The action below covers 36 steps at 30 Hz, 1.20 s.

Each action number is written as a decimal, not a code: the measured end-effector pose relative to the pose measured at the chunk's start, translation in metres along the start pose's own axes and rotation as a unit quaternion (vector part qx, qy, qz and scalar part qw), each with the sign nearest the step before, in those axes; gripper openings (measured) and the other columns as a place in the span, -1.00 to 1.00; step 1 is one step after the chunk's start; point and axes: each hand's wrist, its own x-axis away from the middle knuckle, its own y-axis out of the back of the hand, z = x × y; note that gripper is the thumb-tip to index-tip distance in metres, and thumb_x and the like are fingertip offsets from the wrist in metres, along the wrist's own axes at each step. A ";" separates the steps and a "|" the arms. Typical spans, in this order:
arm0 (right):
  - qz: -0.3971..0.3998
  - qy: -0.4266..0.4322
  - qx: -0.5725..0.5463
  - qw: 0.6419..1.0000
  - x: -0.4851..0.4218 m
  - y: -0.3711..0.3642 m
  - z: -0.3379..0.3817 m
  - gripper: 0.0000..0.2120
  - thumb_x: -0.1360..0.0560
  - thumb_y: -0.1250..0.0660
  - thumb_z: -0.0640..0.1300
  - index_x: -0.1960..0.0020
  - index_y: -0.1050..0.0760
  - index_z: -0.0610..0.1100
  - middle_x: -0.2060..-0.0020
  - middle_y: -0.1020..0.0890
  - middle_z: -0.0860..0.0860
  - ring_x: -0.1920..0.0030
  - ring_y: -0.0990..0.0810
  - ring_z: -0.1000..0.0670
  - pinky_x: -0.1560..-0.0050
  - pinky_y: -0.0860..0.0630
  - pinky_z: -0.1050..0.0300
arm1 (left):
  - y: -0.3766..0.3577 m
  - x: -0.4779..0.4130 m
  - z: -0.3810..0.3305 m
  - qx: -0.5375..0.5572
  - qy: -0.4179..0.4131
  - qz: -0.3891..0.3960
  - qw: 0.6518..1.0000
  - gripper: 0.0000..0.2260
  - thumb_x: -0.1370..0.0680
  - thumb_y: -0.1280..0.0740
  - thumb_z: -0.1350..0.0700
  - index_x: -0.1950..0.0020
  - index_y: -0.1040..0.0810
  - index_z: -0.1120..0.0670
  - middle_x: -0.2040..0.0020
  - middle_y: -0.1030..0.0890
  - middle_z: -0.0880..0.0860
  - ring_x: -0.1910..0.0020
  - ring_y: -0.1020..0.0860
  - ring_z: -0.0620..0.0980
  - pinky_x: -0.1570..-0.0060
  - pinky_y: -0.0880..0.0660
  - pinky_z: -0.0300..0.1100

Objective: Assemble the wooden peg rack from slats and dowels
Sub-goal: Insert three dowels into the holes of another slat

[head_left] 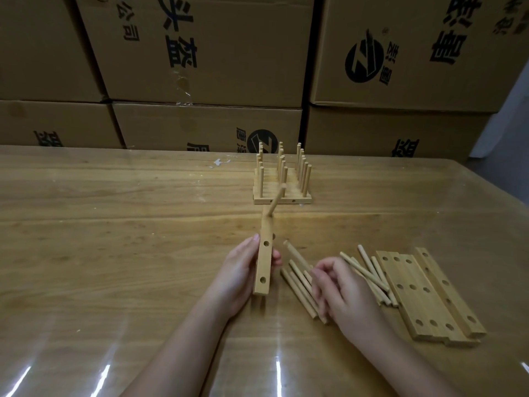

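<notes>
Head view shows, nearest to the person, the right hand [340, 290] lying low over the loose dowels [299, 290] on the table [114, 224]. Its fingers are curled down among them, but I cannot tell if they already pinch 1. Just to the left, the left hand [243, 270] grips the slat [264, 262] by its near half, thumb on one side and fingers on the other. The slat stands on its edge and points away. 2 open holes show on its face, and 1 dowel [277, 199] sits in its far end, leaning to the right. On the right lies the pile of spare slats [423, 293], touching some dowels. Farther away stands a finished rack [286, 181], and behind it are cardboard boxes [200, 53]. I think the next dowel may jam or go in crooked if it meets the hole at an angle. The slat may also twist, because only 1 hand holds it.
</notes>
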 end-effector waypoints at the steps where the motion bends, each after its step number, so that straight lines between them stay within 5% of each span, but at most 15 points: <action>1: 0.002 0.000 0.003 1.000 0.000 0.000 -0.001 -0.94 -0.55 -0.20 -0.08 0.10 -0.41 0.02 0.39 -0.54 0.00 0.49 -0.47 0.11 0.48 -0.40 0.17 | 0.001 0.001 0.000 -0.004 0.005 0.014 1.000 -0.71 -0.53 -0.23 0.03 -0.07 -0.54 0.22 0.24 -0.64 0.11 0.24 -0.64 -0.01 0.20 -0.59 -0.21; 7: -0.024 0.047 0.054 0.997 0.001 -0.004 -0.006 -0.79 -0.53 -0.25 -0.15 -0.15 -0.47 0.00 0.30 -0.48 0.20 0.25 -0.50 0.25 0.33 -0.35 0.43 | 0.004 0.001 -0.002 0.002 0.016 0.052 0.998 -0.71 -0.51 -0.23 0.05 -0.08 -0.53 0.23 0.16 -0.67 0.13 0.18 -0.65 -0.01 0.15 -0.60 -0.17; 18: -0.099 0.106 0.110 0.983 -0.004 0.006 -0.005 -0.76 -0.49 -0.25 -0.12 -0.11 -0.58 -0.09 0.23 -0.45 0.14 0.26 -0.46 0.14 0.36 -0.38 0.34 | 0.005 0.004 -0.005 -0.022 0.035 0.134 0.990 -0.64 -0.43 -0.40 0.14 -0.18 -0.51 0.26 -0.14 -0.61 0.28 -0.11 -0.62 0.19 -0.04 -0.60 -0.02; 36: -0.153 0.191 0.274 0.930 -0.002 0.016 0.005 -0.81 -0.39 -0.40 -0.28 0.01 -0.64 -0.14 0.29 -0.43 -0.10 0.34 -0.38 -0.02 0.48 -0.39 0.11 | 0.001 0.007 -0.005 -0.066 0.026 0.173 0.982 -0.67 -0.29 -0.59 0.02 0.02 -0.69 0.14 0.11 -0.69 0.12 0.16 -0.67 -0.01 0.19 -0.62 -0.17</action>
